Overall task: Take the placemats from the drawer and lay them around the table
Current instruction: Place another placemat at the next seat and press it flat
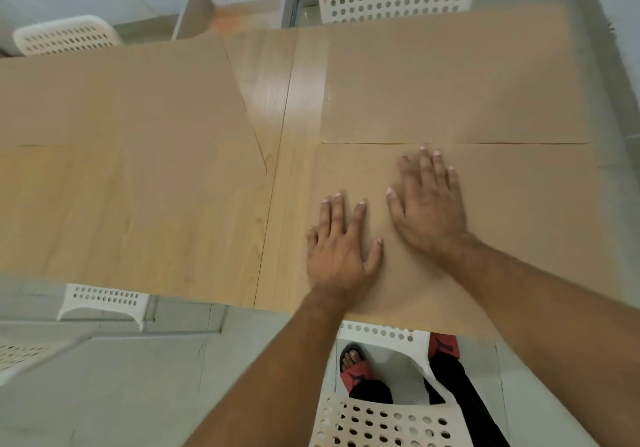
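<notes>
While both hands [381, 225] press flat and open on the near placemat [519, 221], 3 placemats lie on the surface [270, 100]. The spot at 9 o'clock looks bare.

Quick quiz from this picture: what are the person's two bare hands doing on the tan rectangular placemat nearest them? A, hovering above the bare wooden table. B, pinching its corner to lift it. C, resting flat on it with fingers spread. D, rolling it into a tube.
C: the left hand and right hand both lie palm-down, fingers spread, on the near tan rectangular placemat, which lies flat on the light wooden table.
</notes>
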The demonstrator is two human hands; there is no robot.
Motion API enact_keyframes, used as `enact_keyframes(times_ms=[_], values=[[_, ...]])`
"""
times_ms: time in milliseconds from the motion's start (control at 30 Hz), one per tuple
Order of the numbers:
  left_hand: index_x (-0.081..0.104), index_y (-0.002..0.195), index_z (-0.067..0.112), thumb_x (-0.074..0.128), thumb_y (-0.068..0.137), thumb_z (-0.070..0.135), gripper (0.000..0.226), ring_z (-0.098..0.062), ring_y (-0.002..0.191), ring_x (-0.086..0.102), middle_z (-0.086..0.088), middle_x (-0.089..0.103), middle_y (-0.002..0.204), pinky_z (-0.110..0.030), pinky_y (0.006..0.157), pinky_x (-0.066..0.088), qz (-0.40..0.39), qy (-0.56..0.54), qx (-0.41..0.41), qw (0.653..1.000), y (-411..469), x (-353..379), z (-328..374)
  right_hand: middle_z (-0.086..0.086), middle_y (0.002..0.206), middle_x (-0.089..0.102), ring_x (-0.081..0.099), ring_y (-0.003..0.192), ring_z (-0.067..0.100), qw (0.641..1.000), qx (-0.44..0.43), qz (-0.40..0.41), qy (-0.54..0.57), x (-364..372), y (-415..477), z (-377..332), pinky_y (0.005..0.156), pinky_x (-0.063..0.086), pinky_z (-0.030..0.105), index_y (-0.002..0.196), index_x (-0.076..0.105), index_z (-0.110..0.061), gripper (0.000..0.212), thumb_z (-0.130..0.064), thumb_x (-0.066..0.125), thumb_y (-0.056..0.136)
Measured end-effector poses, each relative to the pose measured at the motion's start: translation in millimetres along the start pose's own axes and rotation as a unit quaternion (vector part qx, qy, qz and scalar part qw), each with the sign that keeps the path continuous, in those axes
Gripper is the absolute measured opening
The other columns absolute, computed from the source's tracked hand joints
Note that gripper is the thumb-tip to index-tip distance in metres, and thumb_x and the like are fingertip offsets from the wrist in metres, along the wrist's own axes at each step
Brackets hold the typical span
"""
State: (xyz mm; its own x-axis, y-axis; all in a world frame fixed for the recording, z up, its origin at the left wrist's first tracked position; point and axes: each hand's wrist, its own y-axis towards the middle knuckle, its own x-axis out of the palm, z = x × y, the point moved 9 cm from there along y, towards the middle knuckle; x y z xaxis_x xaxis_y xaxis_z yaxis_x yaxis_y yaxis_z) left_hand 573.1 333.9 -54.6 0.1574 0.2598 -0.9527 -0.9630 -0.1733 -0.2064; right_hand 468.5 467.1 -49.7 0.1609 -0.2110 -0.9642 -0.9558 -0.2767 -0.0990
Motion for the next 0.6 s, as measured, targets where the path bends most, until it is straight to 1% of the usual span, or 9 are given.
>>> enact_keyframes(times_ms=[133, 233, 300, 400, 500, 600], values=[[0.01, 0.157, 0.036, 0.027, 0.097, 0.063, 0.069, -0.023, 0.154, -0.009, -0.003, -0.006, 0.168, -0.052, 0.118, 0.014, 0.004, -0.02, -0.005, 1.0, 2, -2, 0, 0.016, 0.165, 0.018, 0.012, 0.153, 0.034, 1.0, 0.005, 0.012, -0.023, 2, 3, 5, 0.122, 0.009, 0.051, 0.157, 0.023, -0.019, 0.073, -0.056, 0.026, 0.095], [0.016, 0.156, 0.031, 0.027, 0.096, 0.063, 0.069, -0.025, 0.154, -0.001, -0.006, 0.001, 0.168, -0.052, 0.118, 0.017, 0.022, -0.037, -0.014, 0.999, 31, -16, 1, 0.017, 0.164, 0.019, 0.014, 0.152, 0.034, 0.999, 0.005, 0.014, -0.029, 3, 3, 5, 0.122, 0.01, 0.051, 0.157, 0.024, -0.019, 0.072, -0.056, 0.026, 0.095], [0.013, 0.158, 0.028, 0.028, 0.097, 0.062, 0.072, -0.025, 0.154, -0.001, -0.006, 0.001, 0.168, -0.052, 0.118, 0.016, 0.018, -0.039, -0.007, 0.999, 62, -24, 4, 0.017, 0.164, 0.022, 0.017, 0.151, 0.035, 0.999, 0.008, 0.022, -0.031, 3, 3, 5, 0.122, 0.011, 0.051, 0.156, 0.028, -0.019, 0.071, -0.055, 0.028, 0.095], [0.005, 0.16, 0.025, 0.027, 0.098, 0.061, 0.075, -0.025, 0.154, -0.007, -0.005, -0.006, 0.168, -0.054, 0.12, 0.014, -0.014, -0.019, 0.007, 1.0, 85, -20, 6, 0.017, 0.162, 0.026, 0.021, 0.15, 0.034, 0.999, 0.011, 0.036, -0.03, 1, 2, 5, 0.122, 0.013, 0.051, 0.155, 0.031, -0.019, 0.068, -0.051, 0.031, 0.096], [-0.001, 0.16, 0.027, 0.023, 0.099, 0.061, 0.074, -0.024, 0.153, -0.014, -0.003, -0.013, 0.167, -0.054, 0.12, 0.01, -0.012, -0.017, -0.002, 1.0, 63, -6, 5, 0.016, 0.163, 0.025, 0.019, 0.151, 0.034, 0.999, 0.009, 0.036, -0.027, 2, 4, 5, 0.122, 0.012, 0.05, 0.156, 0.028, -0.02, 0.068, -0.05, 0.03, 0.096], [0.005, 0.16, 0.027, 0.028, 0.098, 0.061, 0.074, -0.023, 0.154, -0.011, -0.002, -0.009, 0.168, -0.055, 0.117, 0.017, 0.012, -0.034, -0.002, 0.999, 9, 4, 12, 0.017, 0.163, 0.025, 0.02, 0.151, 0.034, 0.999, 0.009, 0.042, -0.021, 1, 3, 6, 0.122, 0.013, 0.051, 0.156, 0.029, -0.02, 0.067, -0.048, 0.031, 0.095]])
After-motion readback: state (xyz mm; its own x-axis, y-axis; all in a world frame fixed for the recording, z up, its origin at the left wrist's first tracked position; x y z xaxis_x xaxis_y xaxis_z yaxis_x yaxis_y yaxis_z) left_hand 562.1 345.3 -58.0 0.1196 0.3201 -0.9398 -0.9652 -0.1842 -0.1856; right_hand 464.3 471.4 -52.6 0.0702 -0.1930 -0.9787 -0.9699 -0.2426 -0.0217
